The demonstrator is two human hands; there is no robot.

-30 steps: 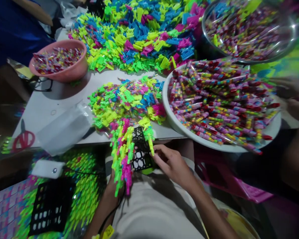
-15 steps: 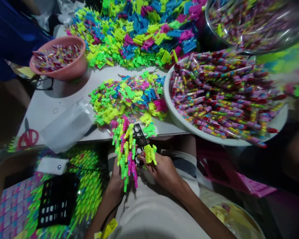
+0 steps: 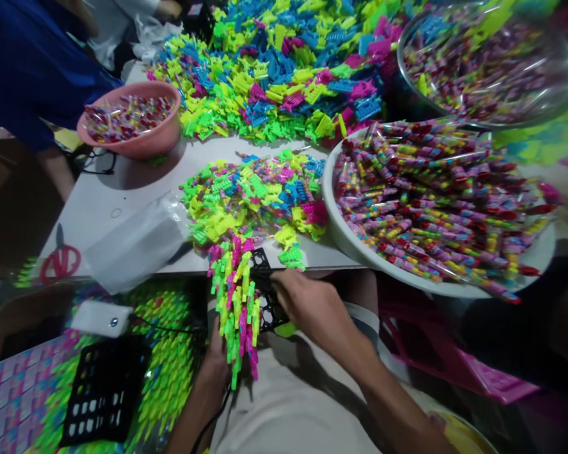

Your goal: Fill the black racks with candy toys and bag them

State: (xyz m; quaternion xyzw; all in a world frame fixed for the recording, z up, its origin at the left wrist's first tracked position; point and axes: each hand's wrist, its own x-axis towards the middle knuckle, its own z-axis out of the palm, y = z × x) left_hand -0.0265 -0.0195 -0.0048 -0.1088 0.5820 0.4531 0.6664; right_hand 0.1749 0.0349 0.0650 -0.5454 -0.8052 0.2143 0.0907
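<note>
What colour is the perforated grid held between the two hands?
Black, with the grid partly filled by neon green, yellow and pink plastic pieces. The head view, the only one, shows it.

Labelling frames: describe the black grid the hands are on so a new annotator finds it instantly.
Start at the near edge of the white table, just below the small pile of neon plastic pieces. The black grid sits there over the person's lap, left hand under it, right hand on its right side. Unlike the other black grid lying at lower left, it is hand-held and bristles with green and pink pieces.
</note>
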